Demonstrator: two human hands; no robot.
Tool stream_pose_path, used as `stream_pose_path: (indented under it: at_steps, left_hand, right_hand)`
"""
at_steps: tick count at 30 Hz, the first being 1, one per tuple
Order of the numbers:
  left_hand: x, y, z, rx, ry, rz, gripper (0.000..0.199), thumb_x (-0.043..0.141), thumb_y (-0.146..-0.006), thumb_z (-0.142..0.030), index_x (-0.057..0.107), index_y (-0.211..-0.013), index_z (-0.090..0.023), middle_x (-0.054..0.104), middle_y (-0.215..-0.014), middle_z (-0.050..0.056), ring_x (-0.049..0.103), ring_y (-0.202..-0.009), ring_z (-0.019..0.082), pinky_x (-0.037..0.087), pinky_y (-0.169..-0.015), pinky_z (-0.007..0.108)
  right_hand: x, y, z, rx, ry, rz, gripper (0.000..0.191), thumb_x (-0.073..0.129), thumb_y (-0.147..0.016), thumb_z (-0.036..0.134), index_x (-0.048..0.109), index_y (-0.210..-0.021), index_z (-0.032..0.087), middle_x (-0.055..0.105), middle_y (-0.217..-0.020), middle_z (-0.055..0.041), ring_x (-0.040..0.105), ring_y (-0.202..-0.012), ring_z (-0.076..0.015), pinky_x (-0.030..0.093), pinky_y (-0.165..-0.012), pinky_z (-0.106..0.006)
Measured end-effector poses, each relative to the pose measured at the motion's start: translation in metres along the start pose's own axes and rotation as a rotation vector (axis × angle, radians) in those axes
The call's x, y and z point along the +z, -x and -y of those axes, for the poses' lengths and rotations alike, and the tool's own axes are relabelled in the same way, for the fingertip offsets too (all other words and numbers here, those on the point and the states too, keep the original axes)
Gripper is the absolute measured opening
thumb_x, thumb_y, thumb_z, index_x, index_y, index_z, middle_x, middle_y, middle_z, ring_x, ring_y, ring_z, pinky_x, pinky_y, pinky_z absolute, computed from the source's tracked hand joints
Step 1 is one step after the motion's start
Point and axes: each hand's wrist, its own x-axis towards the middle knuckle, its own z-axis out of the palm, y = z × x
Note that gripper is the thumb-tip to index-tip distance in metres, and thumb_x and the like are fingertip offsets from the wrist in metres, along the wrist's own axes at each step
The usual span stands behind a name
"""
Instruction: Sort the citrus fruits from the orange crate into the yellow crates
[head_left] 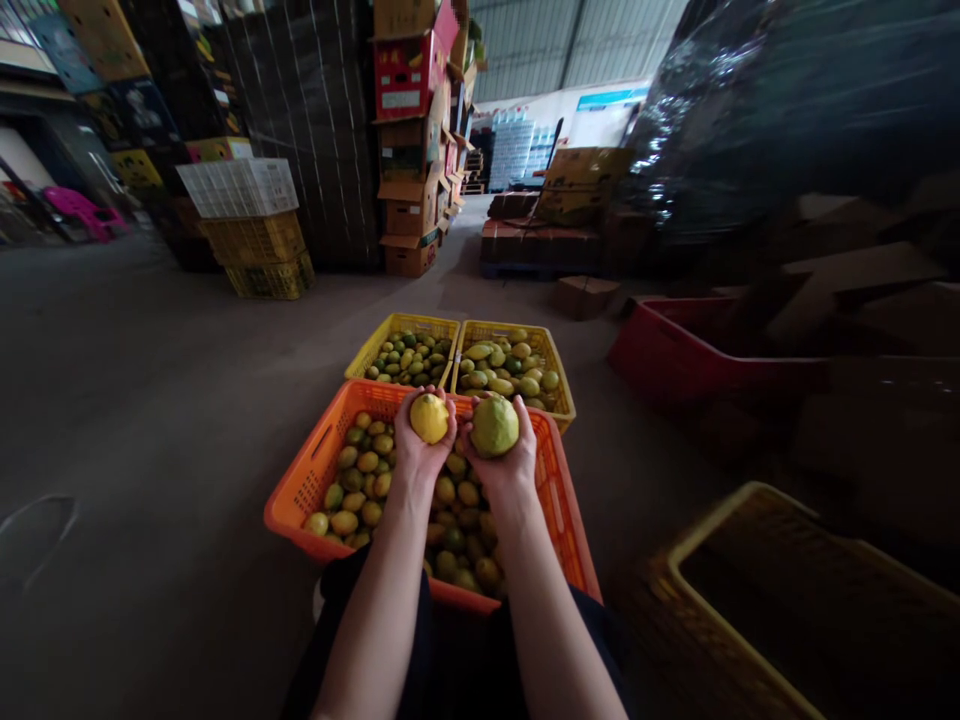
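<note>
My left hand (421,460) is closed around a yellow lemon (429,418), its fingers curled along the sides. Beside it, my right hand (517,468) cups a larger, bumpy green lemon (495,427). Both fruits are held up side by side, a small gap apart, above the orange crate (300,480). Many yellow and green lemons (367,462) lie loose in that crate, partly hidden by my forearms. Just behind it stand a left yellow crate (363,350) with mostly green fruit and a right yellow crate (562,385) with paler, yellowish fruit.
On the right are a red crate (645,350) and a yellow basket (750,640). Stacked crates (255,240) stand at the back left, beside tall piles of cardboard boxes (409,215). A plastic-wrapped load (750,130) rises at the right. A pink chair (82,210) is far left.
</note>
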Motion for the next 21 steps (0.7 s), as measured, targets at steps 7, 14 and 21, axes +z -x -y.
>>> stream_pose_path:
  at_steps: [7,14,21]
  left_hand:
    - [-0.002,0.002,0.002,0.035,-0.09,0.074,0.017,0.045,-0.08,-0.019,0.056,-0.067,-0.016,0.058,-0.063,0.0,0.056,-0.051,0.01,0.046,-0.04,0.017]
    - [0.006,0.008,-0.002,0.015,-0.188,0.066,0.021,0.052,-0.077,-0.022,0.051,-0.057,-0.016,0.053,-0.055,-0.001,0.052,-0.045,0.01,0.04,-0.038,0.018]
    - [0.003,0.006,-0.003,0.021,-0.184,0.083,0.02,0.048,-0.076,-0.02,0.053,-0.057,-0.015,0.052,-0.054,-0.001,0.051,-0.045,0.009,0.038,-0.039,0.018]
  right_hand:
    - [0.008,0.005,0.0,-0.063,0.143,0.091,0.024,0.046,-0.081,0.027,0.063,-0.07,0.014,0.065,-0.059,-0.003,0.058,-0.044,-0.0127,0.051,-0.044,-0.024]
    - [0.004,0.009,-0.001,-0.282,0.289,0.2,0.015,0.054,-0.072,0.021,0.064,-0.064,0.013,0.066,-0.062,-0.004,0.064,-0.056,-0.015,0.055,-0.053,-0.025]
    - [0.003,0.014,0.002,-0.339,0.348,0.254,0.011,0.058,-0.069,0.012,0.063,-0.061,0.018,0.067,-0.063,-0.0024,0.067,-0.07,-0.02,0.055,-0.057,-0.03]
